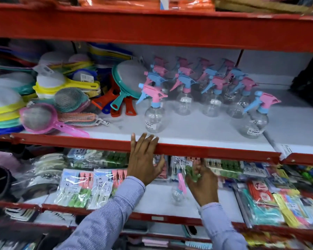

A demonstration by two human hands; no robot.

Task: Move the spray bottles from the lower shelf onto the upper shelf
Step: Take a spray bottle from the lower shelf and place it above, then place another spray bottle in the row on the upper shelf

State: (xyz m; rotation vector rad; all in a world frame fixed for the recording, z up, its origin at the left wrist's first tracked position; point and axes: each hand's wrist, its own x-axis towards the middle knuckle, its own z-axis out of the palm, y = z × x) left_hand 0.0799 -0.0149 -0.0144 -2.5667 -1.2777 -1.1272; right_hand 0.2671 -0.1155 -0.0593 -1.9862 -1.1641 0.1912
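Several clear spray bottles (184, 91) with pink and blue triggers stand in rows on the upper shelf (197, 134). One stands alone near the front at left (154, 114), another at front right (257, 121). On the lower shelf (157, 197) a single clear spray bottle (178, 191) with a pink trigger stands upright. My right hand (203, 183) reaches in just right of it, fingers spread, holding nothing. My left hand (145, 157) rests flat against the red front edge of the upper shelf, fingers apart.
Plastic strainers and sieves (49, 98) are piled on the left of the upper shelf. Packs of clothes pegs (79, 186) lie left of the lower bottle, and packaged goods (271, 195) fill the right. A dark object (309, 82) sits at the far right.
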